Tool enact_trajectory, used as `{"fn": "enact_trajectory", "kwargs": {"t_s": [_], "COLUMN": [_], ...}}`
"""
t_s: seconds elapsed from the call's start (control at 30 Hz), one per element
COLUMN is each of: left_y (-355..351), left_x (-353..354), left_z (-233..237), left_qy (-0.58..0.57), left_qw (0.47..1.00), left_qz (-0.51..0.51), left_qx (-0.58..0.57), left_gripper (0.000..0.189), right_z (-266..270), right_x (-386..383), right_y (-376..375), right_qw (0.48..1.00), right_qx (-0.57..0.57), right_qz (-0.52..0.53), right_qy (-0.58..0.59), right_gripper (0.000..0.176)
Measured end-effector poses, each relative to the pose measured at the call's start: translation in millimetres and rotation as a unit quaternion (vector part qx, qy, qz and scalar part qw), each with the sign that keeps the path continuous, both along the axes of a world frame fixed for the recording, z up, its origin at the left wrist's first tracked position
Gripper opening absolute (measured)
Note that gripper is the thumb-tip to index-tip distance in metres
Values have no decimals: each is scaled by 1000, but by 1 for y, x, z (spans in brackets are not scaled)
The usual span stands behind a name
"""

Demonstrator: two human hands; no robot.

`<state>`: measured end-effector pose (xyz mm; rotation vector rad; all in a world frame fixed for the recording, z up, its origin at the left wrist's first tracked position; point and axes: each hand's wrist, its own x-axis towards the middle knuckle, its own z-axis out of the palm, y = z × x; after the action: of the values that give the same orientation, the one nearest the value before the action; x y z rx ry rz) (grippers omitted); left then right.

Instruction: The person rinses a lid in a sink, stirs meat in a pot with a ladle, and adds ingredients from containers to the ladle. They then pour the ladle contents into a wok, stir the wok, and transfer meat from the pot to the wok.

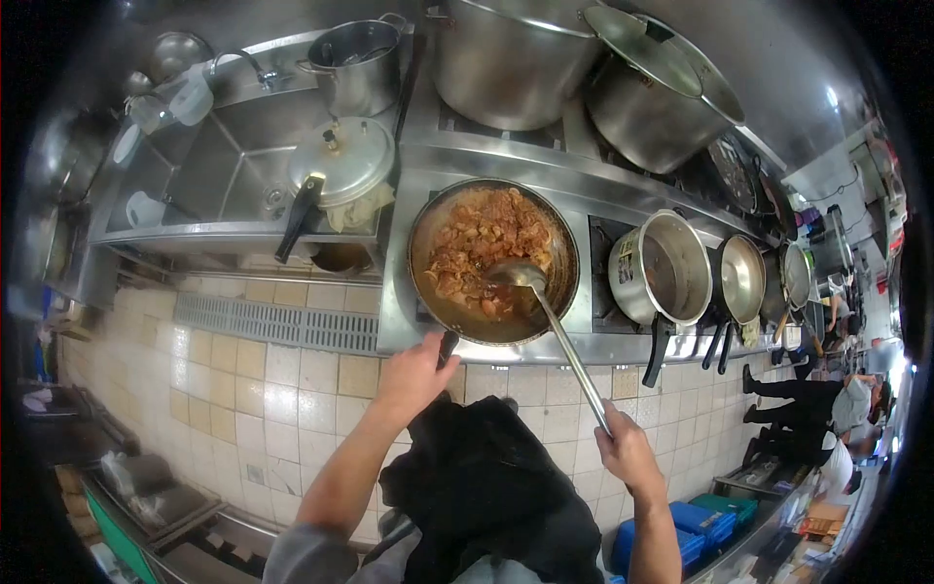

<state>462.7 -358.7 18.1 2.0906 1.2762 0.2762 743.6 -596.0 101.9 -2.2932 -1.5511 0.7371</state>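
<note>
A wide dark frying pan [420, 292] sits on the stove in front of me, filled with browned pieces of meat [486, 234] in sauce. My left hand [413, 375] is wrapped round the pan's short black handle [448, 348] at its near side. My right hand [628, 450] grips the long metal handle of a ladle [569, 350]. The ladle's bowl rests among the meat at the right of the pan, and its underside is partly hidden by food and sauce.
Right of the pan stand a steel pot [630, 277] and a smaller pan [741, 282], handles jutting over the edge. Two large stockpots [516, 73] are behind. A pressure cooker lid [341, 161] lies left by the sink [229, 165]. People [827, 419] stand far right.
</note>
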Motion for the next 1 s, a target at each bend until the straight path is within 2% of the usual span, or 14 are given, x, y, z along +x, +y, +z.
{"fn": "enact_trajectory", "kwargs": {"t_s": [0.03,0.07,0.13,0.17,0.23,0.37,0.47,0.57,0.63,0.8,1.0], "left_y": [-1,-3,-8,-10,-12,-19,-26,-36,-39,-40,-50], "left_x": [-6,-11,-21,-22,-23,-39,-48,-41,-37,-45,-62], "left_z": [1,4,12,11,12,2,-5,-9,-12,-1,-7], "left_qy": [-18,-19,-31,-29,-59,-134,-129,-165,-175,-176,-186], "left_qw": [1000,1000,997,997,992,985,985,975,976,975,965], "left_qz": [-14,-14,23,23,61,74,93,122,114,120,161], "left_qx": [-8,-4,-64,-64,-89,-76,-73,-88,-58,-65,-87], "left_gripper": [61,61,83,83,93,89,85,81,78,76,73], "right_z": [4,2,-2,-1,-10,-28,-42,-79,-98,-89,-67], "right_x": [-4,-5,-11,-16,-18,-4,5,9,6,16,14], "right_y": [5,0,-15,-16,-8,43,76,85,77,36,47], "right_qw": [1000,1000,997,993,991,983,986,984,986,993,990], "right_qx": [-14,-10,54,54,93,172,146,175,161,120,141], "right_qz": [-18,-18,-48,-84,-77,-58,-60,-34,-33,-10,10], "right_qy": [9,8,34,65,52,22,43,20,11,-15,-2], "right_gripper": [51,51,48,47,46,44,44,45,46,48,48]}}
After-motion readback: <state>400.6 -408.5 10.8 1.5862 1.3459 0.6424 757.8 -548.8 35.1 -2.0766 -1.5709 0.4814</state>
